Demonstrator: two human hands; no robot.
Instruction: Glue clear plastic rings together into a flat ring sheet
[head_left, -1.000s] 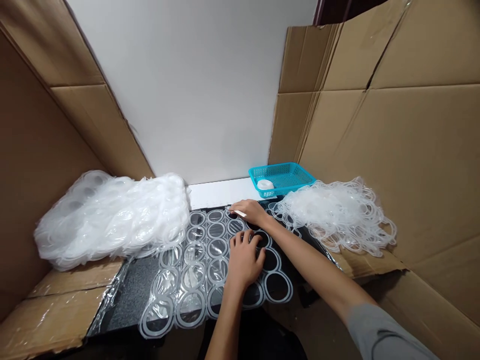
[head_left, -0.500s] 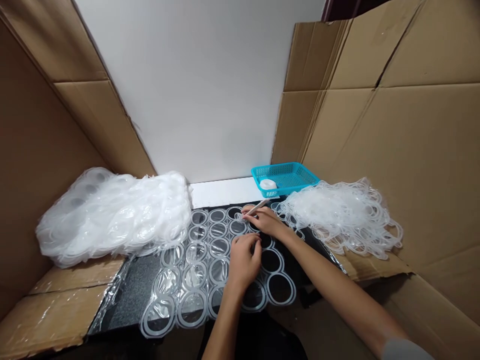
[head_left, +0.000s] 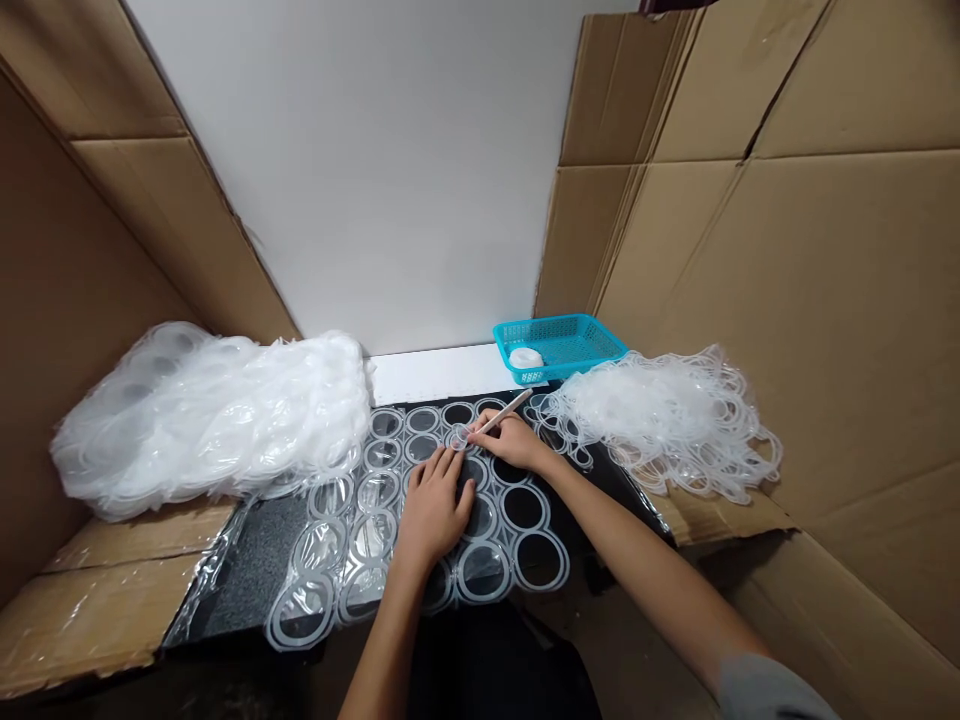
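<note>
A clear plastic sheet with rows of pale rings lies over the dark work surface. My left hand rests palm down on it, fingers stretched forward. In my right hand is a slim white pen-like tool, gripped between thumb and fingers and tilted up to the right. Its lower end is hidden by the fingers. Close to those fingertips, a small clear round piece shows above the sheet, just beyond my left fingertips. Whether my right fingers also touch this piece, I cannot tell.
A big pile of ringed clear film stands at left. Tangled loose plastic rings lie at right. Behind is a turquoise basket with a stack of white round pieces inside. Cardboard walls flank both sides.
My left hand has moved left across the sheet and its fingers have stretched out. My right hand has shifted slightly left with the tool. The whole view has shifted a little.
</note>
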